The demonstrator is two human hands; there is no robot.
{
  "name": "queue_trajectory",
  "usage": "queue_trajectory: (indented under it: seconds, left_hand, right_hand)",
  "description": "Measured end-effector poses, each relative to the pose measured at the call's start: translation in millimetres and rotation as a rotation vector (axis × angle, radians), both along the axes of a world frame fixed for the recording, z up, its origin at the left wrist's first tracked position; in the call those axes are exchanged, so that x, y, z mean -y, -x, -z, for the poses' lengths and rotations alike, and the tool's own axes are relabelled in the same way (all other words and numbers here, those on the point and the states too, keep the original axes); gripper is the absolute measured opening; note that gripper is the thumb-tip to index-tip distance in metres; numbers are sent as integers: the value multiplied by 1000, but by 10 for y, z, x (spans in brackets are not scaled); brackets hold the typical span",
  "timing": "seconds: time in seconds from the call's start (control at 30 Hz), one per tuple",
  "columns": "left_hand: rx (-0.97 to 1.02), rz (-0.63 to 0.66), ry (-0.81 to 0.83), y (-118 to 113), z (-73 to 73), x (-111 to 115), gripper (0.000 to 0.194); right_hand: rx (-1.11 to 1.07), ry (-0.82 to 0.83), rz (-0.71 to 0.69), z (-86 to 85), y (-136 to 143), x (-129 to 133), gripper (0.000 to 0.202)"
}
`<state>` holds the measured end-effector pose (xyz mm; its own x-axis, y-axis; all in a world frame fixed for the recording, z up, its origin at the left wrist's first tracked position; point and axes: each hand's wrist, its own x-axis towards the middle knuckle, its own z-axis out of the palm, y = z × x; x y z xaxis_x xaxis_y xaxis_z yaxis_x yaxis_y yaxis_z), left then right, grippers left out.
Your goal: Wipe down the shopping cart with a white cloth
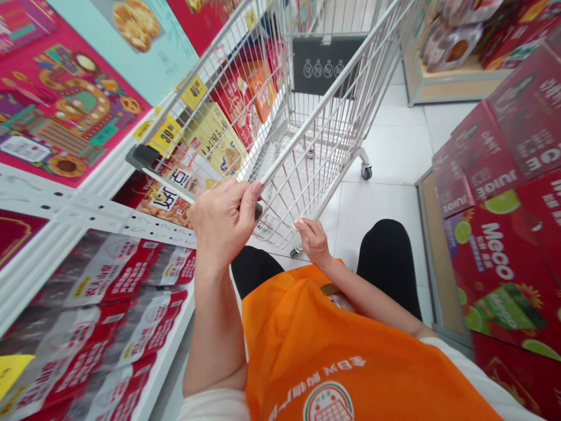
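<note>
While left hand (225, 219) clenches handle (144, 156) near center of frame, shopping cart (324, 86) stretches lengthwise away toward upper center, silver wire with dark panel (304, 52). Right hand (312, 241), fingers curled, sits lower right of handle, beside cart; whether anything is pinched, cannot tell.

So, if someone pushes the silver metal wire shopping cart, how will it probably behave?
The cart should roll easily, as small dark wheels show beneath it. Its basket is probably stiff, being metal wire. The left hand grips only one end of the black-capped metal handle, so the cart may turn sideways.
</note>
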<state>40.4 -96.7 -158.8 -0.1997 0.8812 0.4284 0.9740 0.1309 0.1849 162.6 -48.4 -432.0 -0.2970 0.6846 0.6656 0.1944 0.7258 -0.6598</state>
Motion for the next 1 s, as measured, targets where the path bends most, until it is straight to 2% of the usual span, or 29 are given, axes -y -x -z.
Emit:
queue_trajectory:
  seconds: [0.23, 0.5, 0.57, 0.7, 0.9, 1.0]
  left_hand:
    - [-5, 9, -4, 36, 12, 10, 45]
    - [-2, 25, -5, 59, 19, 22, 44]
    - [7, 26, -6, 64, 12, 31, 44]
    - [13, 47, -4, 92, -5, 56, 41]
    - [4, 51, -10, 141, -12, 77, 40]
    - [-1, 55, -17, 160, -6, 90, 41]
  right_hand:
    - [-78, 119, 56, 43, 96, 14, 25]
    - [-185, 309, 178, 44, 102, -384, 20]
    - [-175, 307, 173, 36, 109, -330, 21]
    - [-137, 274, 69, 32, 154, -191, 20]
    - [-248, 389, 232, -3, 166, -640, 20]
    - [-247, 399, 215, -8, 186, -575, 20]
